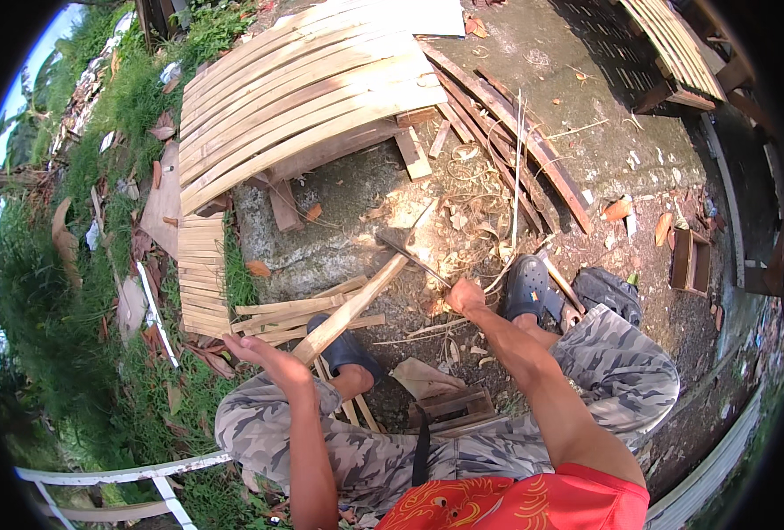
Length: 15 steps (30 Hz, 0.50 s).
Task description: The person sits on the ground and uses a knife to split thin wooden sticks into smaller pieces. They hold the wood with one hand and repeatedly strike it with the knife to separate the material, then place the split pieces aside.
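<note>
The person sits low over bare ground, knees apart in camouflage trousers (pixel 383 442), both feet in dark clogs. The left hand (pixel 264 356) lies open, palm up and fingers spread, under the near end of a long bamboo strip (pixel 357 305); the strip rests against this open grip and runs up and away to the right, its far end tapering near a patch of pale shavings (pixel 463 221). The right hand (pixel 464 294) is closed around the handle of a dark blade (pixel 410 254), which reaches up and left from the fist and meets the strip about midway along its length, so the strip lies between the two hands, with the blade crossing it just right of its middle. More cut strips (pixel 290 314) lie in a loose bundle under the held one, beside the left foot. Farther off stands a curved bamboo-slat panel (pixel 304 97), and long dark slats (pixel 507 132) lie on the concrete to its right.
</note>
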Each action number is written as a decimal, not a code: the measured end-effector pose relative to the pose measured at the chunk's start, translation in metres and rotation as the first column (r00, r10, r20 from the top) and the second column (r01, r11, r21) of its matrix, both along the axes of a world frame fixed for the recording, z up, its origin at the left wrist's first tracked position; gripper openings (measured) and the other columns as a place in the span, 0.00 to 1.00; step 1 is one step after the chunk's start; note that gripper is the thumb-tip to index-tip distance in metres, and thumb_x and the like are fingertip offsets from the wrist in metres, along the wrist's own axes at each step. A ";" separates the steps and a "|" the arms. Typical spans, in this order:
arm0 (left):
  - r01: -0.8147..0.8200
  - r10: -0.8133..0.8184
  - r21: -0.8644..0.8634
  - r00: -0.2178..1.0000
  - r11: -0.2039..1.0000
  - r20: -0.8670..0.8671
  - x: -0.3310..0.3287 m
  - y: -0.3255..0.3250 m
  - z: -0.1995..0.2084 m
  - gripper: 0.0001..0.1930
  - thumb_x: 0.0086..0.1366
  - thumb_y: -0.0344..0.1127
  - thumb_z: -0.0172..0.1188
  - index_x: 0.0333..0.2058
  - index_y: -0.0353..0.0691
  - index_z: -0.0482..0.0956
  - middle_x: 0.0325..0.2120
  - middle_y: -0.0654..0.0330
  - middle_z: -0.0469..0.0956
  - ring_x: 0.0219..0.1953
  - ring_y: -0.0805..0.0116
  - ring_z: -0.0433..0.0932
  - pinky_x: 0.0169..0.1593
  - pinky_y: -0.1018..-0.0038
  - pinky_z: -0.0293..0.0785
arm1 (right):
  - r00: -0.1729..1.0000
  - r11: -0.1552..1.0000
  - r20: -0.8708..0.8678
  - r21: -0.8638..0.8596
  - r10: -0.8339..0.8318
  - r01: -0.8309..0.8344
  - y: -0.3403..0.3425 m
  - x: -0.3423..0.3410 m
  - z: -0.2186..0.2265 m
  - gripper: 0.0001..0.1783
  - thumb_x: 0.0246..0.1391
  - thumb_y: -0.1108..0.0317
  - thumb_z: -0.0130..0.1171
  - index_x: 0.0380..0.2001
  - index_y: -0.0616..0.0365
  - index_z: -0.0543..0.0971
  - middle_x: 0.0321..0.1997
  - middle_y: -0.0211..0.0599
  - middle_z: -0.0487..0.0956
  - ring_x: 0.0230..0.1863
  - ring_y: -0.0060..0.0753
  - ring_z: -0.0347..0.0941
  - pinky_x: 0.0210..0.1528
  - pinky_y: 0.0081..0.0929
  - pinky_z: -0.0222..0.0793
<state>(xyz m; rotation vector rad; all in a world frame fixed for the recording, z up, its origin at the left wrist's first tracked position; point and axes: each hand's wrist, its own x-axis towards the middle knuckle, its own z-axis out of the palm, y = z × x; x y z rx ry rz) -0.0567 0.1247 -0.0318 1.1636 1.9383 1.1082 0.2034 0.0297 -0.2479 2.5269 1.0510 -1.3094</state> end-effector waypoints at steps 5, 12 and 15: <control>0.061 -0.060 -0.012 0.998 0.998 0.028 0.002 0.006 0.003 0.44 0.71 0.67 0.26 0.70 0.36 0.33 0.71 0.43 0.35 0.73 0.50 0.40 0.73 0.59 0.37 | 0.972 0.946 -0.234 0.317 0.016 0.061 -0.021 -0.050 0.017 0.20 0.51 0.60 0.59 0.39 0.68 0.81 0.26 0.60 0.81 0.30 0.57 0.81 0.39 0.48 0.78; 0.082 -0.078 0.107 0.996 0.991 -0.045 0.004 -0.001 0.001 0.43 0.72 0.65 0.27 0.70 0.34 0.34 0.71 0.42 0.34 0.74 0.51 0.37 0.73 0.59 0.35 | 0.976 0.968 -0.153 0.221 0.153 -0.117 -0.005 -0.023 0.019 0.15 0.49 0.60 0.58 0.31 0.63 0.82 0.32 0.59 0.82 0.37 0.56 0.82 0.41 0.44 0.78; 0.135 -0.136 -0.031 0.990 0.990 -0.039 0.005 -0.004 -0.001 0.42 0.73 0.64 0.27 0.69 0.31 0.35 0.71 0.41 0.35 0.73 0.51 0.37 0.73 0.60 0.34 | 0.997 1.000 -0.075 -0.021 -0.021 0.020 -0.018 0.015 -0.034 0.16 0.48 0.61 0.58 0.30 0.65 0.83 0.34 0.57 0.83 0.38 0.52 0.82 0.41 0.42 0.77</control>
